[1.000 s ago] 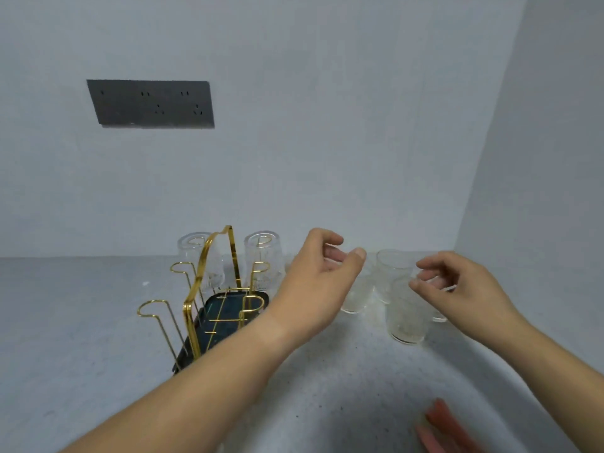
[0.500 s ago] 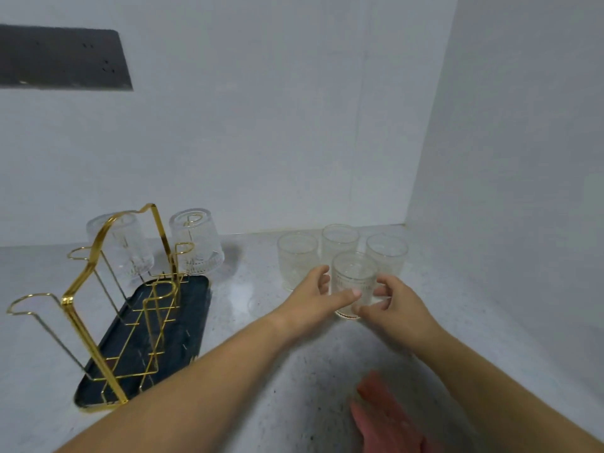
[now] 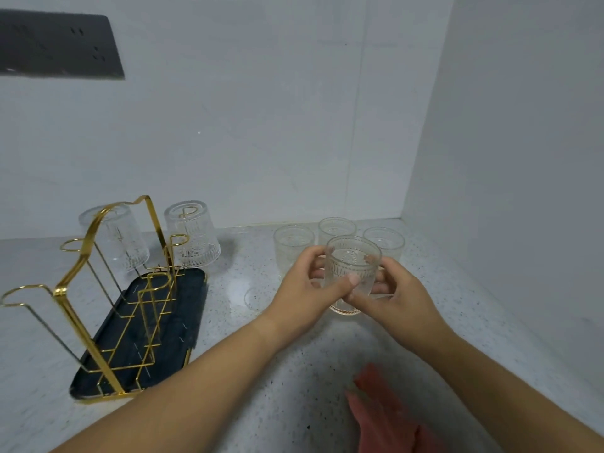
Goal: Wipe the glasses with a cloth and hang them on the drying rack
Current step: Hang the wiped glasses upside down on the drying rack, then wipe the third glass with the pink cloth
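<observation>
Head camera looked down on a clear ribbed drinking glass [image 3: 353, 269], upright and near the middle of the view, gripped from both sides. The left hand [image 3: 305, 291] came in from seven o'clock with its thumb laid across the front of the glass and its fingers curled round the far side (they showed through the wall). The right hand [image 3: 397, 297] came in from five o'clock, its fingers wrapped round the right side and its thumb low on the front, touching the left thumb. Whether the base of the glass rested on the pale speckled stone countertop [image 3: 261, 387] could not be told. Just behind it, at ten, twelve and two o'clock, stood three more clear ribbed glasses [image 3: 292, 245], mouths up, close together by the corner of the white walls [image 3: 261, 125]. Well apart at nine o'clock stood the gold wire drying rack [image 3: 76, 266] on its dark oblong tray [image 3: 176, 322]. Two clear glasses hung mouth down on its far prongs, one on the left [image 3: 122, 243] and one on the right [image 3: 193, 238]. A crumpled pink-red cloth [image 3: 385, 416] lay on the countertop at six o'clock from the held glass, between the two forearms, with neither hand touching it. A dark grey socket panel [image 3: 58, 44] sat on the wall at ten o'clock.
</observation>
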Tool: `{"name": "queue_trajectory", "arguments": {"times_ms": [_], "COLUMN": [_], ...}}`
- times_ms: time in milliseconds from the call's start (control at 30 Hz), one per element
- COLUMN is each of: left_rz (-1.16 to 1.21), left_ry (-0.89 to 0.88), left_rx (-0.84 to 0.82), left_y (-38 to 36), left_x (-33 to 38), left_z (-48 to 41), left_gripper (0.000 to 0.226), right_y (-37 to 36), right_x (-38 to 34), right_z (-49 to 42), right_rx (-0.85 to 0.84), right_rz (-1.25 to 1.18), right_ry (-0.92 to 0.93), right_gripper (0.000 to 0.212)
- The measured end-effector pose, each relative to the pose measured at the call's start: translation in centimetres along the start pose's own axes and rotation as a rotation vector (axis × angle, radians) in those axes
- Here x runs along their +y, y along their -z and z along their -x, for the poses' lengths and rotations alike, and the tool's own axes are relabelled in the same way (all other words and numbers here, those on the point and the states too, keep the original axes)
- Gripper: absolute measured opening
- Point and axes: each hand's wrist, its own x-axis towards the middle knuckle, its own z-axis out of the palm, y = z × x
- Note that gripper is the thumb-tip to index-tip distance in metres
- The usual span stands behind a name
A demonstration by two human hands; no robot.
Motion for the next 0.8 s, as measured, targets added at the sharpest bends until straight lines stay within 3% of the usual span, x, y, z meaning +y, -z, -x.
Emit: {"name": "queue_trajectory", "arguments": {"times_ms": [100, 233, 433, 500, 667, 800], "left_rz": [0.106, 0.315, 0.528, 0.575, 0.589, 0.600], "left_ry": [-0.021, 0.042, 0.143, 0.167, 0.196, 0.211], "left_rx": [-0.042, 0.020, 0.109, 0.136, 0.242, 0.244], "left_y": [0.9, 2.5, 4.0, 3.9, 3.2, 3.2], "left_x": [1.6, 2.0, 0.5, 0.1, -0.1, 0.0], "left_z": [2.8, 6.7, 12.7, 14.4, 17.5, 19.1], "left_gripper": [0.043, 0.047, 0.043, 0.048, 0.057, 0.060], "right_y": [-0.5, -1.8, -0.3, -0.1, -0.6, -1.7], "right_x": [-2.6, -3.9, -2.4, -1.7, 0.4, 1.5], "right_z": [2.4, 6.3, 11.5, 13.0, 15.4, 15.8], "right_rx": [-0.024, -0.185, -0.224, -0.269, -0.444, -0.361], "right_rz": [-0.077, -0.066, 0.485, 0.601, 0.817, 0.843], "right_ry": [0.057, 0.027, 0.048, 0.077, 0.072, 0.099], "right_gripper": [0.045, 0.051, 0.030, 0.035, 0.074, 0.061]}}
